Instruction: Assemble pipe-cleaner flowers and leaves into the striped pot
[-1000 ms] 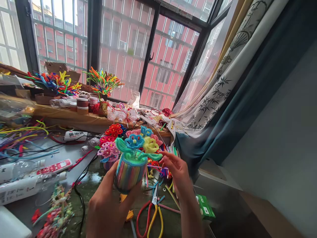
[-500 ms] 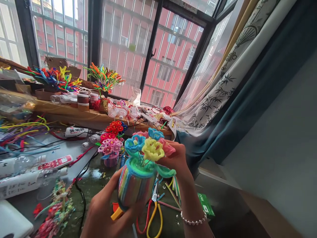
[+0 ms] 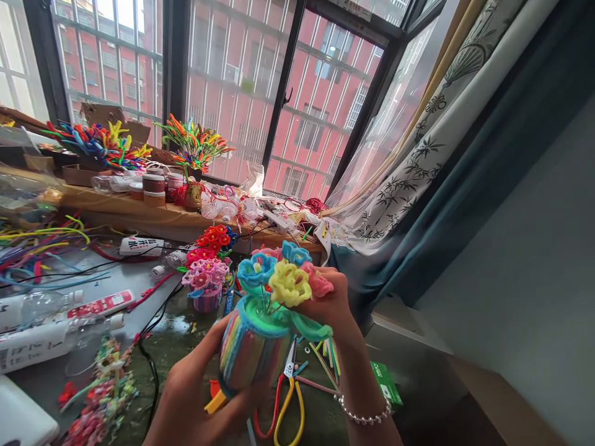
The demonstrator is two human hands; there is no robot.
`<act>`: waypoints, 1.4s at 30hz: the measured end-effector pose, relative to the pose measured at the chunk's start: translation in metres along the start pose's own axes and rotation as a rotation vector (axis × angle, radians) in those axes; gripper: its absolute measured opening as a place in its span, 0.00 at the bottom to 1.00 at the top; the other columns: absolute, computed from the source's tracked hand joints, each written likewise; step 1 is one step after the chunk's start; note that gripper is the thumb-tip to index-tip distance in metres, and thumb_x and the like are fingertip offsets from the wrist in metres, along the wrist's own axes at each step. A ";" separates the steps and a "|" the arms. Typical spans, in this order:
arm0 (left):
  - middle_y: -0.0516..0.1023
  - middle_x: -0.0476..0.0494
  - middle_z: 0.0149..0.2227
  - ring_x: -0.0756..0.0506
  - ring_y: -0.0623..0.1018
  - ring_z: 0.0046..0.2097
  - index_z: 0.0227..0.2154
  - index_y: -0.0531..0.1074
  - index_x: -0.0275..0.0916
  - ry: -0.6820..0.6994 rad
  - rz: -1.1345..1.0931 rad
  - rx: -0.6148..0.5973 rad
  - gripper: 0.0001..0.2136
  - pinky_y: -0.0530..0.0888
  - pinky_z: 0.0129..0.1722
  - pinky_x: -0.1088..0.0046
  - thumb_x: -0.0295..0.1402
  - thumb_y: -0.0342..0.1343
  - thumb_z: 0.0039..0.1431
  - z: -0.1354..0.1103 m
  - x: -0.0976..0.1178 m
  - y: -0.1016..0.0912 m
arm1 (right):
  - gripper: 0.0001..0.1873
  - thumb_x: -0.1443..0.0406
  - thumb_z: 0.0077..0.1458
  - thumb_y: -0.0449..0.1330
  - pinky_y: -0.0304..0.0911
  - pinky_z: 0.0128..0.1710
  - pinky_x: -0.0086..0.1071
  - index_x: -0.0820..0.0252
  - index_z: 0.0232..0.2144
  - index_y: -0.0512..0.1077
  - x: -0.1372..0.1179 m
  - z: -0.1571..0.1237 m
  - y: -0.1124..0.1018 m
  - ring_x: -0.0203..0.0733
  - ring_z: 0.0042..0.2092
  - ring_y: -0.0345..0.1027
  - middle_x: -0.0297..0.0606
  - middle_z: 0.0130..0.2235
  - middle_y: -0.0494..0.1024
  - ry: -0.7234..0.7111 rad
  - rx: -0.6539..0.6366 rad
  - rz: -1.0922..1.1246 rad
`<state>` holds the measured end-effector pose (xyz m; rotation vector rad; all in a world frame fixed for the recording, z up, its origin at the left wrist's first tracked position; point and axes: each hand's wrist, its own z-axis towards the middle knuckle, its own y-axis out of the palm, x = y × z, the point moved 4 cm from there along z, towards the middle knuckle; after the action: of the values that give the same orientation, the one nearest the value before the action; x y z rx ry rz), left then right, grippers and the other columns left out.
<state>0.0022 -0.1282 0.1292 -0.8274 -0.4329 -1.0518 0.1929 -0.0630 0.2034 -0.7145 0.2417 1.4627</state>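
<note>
My left hand (image 3: 198,378) is wrapped round a small striped pot (image 3: 253,356) covered in fuzzy pipe cleaners, tilted slightly. Out of its green top rise pipe-cleaner flowers on wire stems: a yellow flower (image 3: 289,284), a blue flower (image 3: 256,272) and a second blue one behind. A green leaf (image 3: 311,327) curls out to the right. Behind the bouquet, my right hand (image 3: 332,297) is closed at a pink pipe-cleaner flower (image 3: 317,280); its fingertips are mostly hidden by the blooms. A beaded bracelet circles that wrist.
Scissors (image 3: 289,378) with red and yellow handles lie under the pot. A finished-looking pot of pink flowers (image 3: 207,285) stands behind left. Plastic bottles (image 3: 41,341), black cables and loose pipe cleaners (image 3: 41,248) cover the left. A green box (image 3: 385,384) sits right.
The flower heads have shifted slightly right and down, and the right hand has moved a little with them. The left hand keeps its hold on the pot.
</note>
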 end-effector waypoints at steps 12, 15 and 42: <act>0.84 0.45 0.50 0.42 0.85 0.45 0.54 0.73 0.47 -0.048 -0.031 -0.029 0.24 0.80 0.44 0.73 0.45 0.64 0.55 -0.001 0.001 0.000 | 0.18 0.55 0.56 0.69 0.62 0.25 0.30 0.58 0.21 0.77 -0.008 0.003 -0.001 0.36 0.25 0.66 0.33 0.24 0.76 -0.009 -0.006 0.026; 0.84 0.47 0.48 0.43 0.85 0.45 0.53 0.73 0.47 -0.051 -0.038 -0.027 0.23 0.80 0.43 0.75 0.45 0.64 0.55 0.000 0.003 -0.001 | 0.17 0.58 0.55 0.70 0.60 0.26 0.28 0.59 0.19 0.75 -0.011 0.004 -0.005 0.34 0.25 0.62 0.30 0.22 0.72 0.000 0.016 0.028; 0.83 0.37 0.49 0.35 0.84 0.46 0.55 0.70 0.39 -0.256 0.097 0.308 0.34 0.80 0.39 0.64 0.57 0.60 0.51 -0.002 -0.038 0.028 | 0.39 0.54 0.49 0.72 0.69 0.57 0.45 0.51 0.62 0.67 0.020 -0.090 0.081 0.55 0.59 0.70 0.45 0.59 0.75 0.558 0.388 0.348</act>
<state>0.0099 -0.1003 0.0914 -0.7005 -0.7439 -0.7667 0.1421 -0.1025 0.0994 -0.7705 1.0936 1.4501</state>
